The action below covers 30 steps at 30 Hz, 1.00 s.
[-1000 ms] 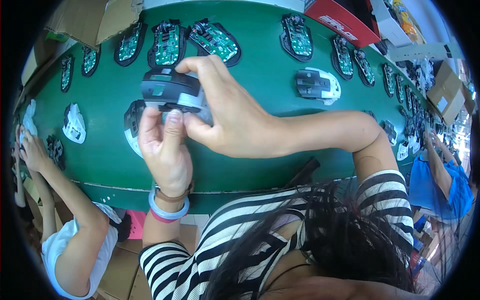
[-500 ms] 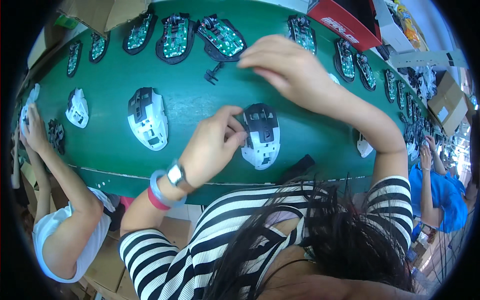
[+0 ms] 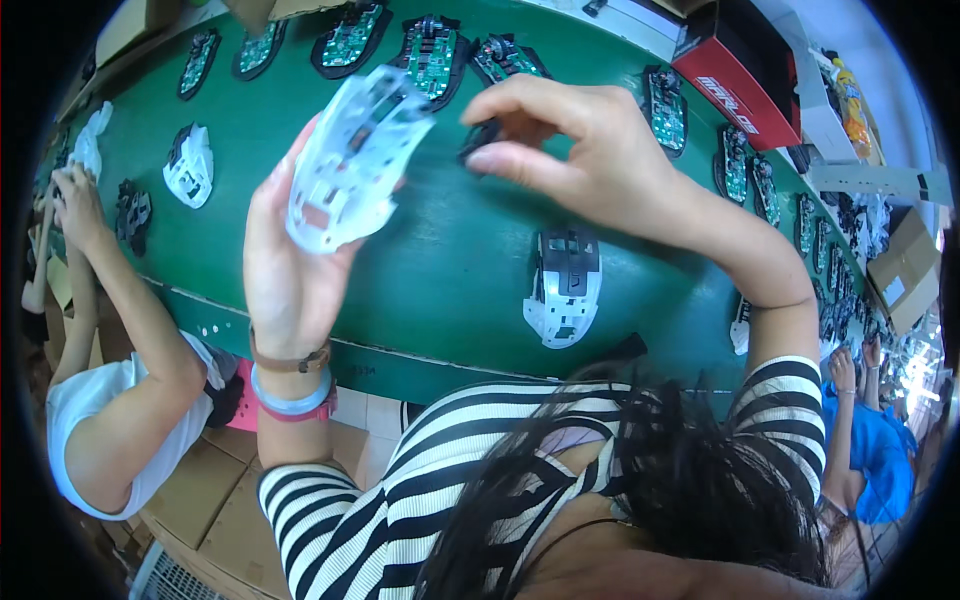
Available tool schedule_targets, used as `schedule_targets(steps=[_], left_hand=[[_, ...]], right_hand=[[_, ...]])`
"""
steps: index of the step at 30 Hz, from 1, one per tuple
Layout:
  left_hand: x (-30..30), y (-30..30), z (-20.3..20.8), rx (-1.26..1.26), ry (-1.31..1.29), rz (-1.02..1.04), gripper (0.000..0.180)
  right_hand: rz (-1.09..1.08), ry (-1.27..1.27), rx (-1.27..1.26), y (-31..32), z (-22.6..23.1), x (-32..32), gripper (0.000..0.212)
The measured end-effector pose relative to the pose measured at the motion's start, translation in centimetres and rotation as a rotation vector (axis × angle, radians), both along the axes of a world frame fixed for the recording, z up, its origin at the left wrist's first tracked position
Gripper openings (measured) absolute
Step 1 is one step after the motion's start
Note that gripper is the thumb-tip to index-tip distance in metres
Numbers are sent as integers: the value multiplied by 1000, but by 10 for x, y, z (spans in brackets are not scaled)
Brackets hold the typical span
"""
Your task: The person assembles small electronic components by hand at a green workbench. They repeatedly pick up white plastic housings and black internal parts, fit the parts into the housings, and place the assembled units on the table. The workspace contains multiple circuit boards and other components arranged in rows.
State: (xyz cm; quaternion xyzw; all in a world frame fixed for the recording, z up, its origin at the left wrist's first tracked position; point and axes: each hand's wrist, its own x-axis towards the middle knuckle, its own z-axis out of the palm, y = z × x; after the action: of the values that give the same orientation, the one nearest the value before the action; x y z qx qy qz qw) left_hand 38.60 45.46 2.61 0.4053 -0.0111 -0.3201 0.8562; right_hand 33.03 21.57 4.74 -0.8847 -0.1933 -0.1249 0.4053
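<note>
The left hand grips a white shell toward eleven o'clock; the right hand pinches a small black part at the shell's three o'clock, above the green desk

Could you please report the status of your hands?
Left hand holding white mouse shell. Right hand pinching small black part. Another shell lying on green table, apart from both hands.

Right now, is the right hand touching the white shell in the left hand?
Apart: the head view shows a strip of green tabletop between the right hand and the white shell.
</note>
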Motion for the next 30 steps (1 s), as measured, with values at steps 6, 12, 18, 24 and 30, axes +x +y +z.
schedule_targets(steps=[6, 12, 18, 24, 30], left_hand=[[-5, -35, 0, -216, 16, -206, 53], [-10, -42, -6, 91, -214, -38, 54], [-10, -41, -9, 240, -406, 94, 44], [-3, -32, -12, 321, -354, 59, 42], [-2, -31, -9, 327, -357, 51, 42]], right_hand=[[-167, -363, -22, 10, -1, 14, 26], [-292, -368, -134, 17, -20, 13, 30], [-369, -796, -317, 23, -56, 38, 33], [-295, -1014, -357, 24, -52, 48, 20], [-319, -612, -527, 31, -26, 15, 12]])
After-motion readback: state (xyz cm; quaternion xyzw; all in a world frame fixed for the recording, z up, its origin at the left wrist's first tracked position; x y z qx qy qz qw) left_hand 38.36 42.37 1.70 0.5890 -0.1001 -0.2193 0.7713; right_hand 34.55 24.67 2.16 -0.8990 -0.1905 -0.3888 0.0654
